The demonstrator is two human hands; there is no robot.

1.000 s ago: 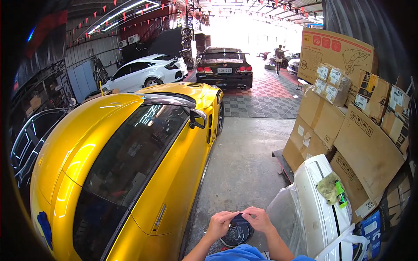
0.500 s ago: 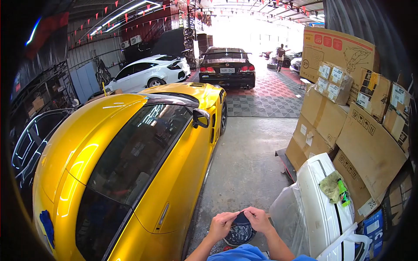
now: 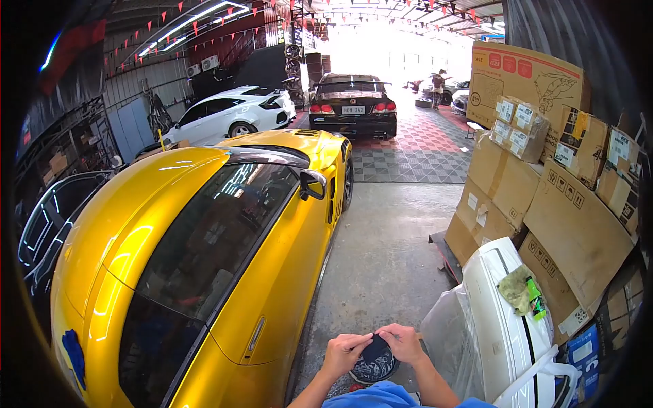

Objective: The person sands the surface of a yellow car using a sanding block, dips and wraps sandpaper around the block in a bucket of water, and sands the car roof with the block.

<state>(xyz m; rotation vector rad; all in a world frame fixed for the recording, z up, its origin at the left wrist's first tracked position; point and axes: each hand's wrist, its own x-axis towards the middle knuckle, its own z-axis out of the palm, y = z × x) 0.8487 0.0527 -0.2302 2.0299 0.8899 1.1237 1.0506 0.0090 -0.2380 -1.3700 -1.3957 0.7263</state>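
Note:
My left hand (image 3: pixel 345 353) and my right hand (image 3: pixel 404 343) meet at the bottom centre, fingertips pinched together on the top edge of a small dark cloth-like piece (image 3: pixel 373 349). The piece hangs between them, over a round black container (image 3: pixel 375 369) on the floor with whitish marks in it. To the left stands a yellow car (image 3: pixel 272 272), with a blue cloth (image 3: pixel 73 357) on its rear. A white car panel (image 3: pixel 500 326) at the right carries a greenish cloth (image 3: pixel 517 291) and a green bottle (image 3: pixel 537 302).
Cardboard boxes (image 3: pixel 500 183) are stacked along the right side. Plastic sheeting (image 3: pixel 452 340) hangs beside the white panel. Ahead are a black car (image 3: pixel 352 112), a white car (image 3: pixel 224 115) and a person (image 3: pixel 438 88) in the distance. A blue box (image 3: pixel 585 353) sits at lower right.
My hands remain pinched together, while the dark piece between them hangs a little differently. The distant person has shifted slightly and now leans. The view has moved slightly.

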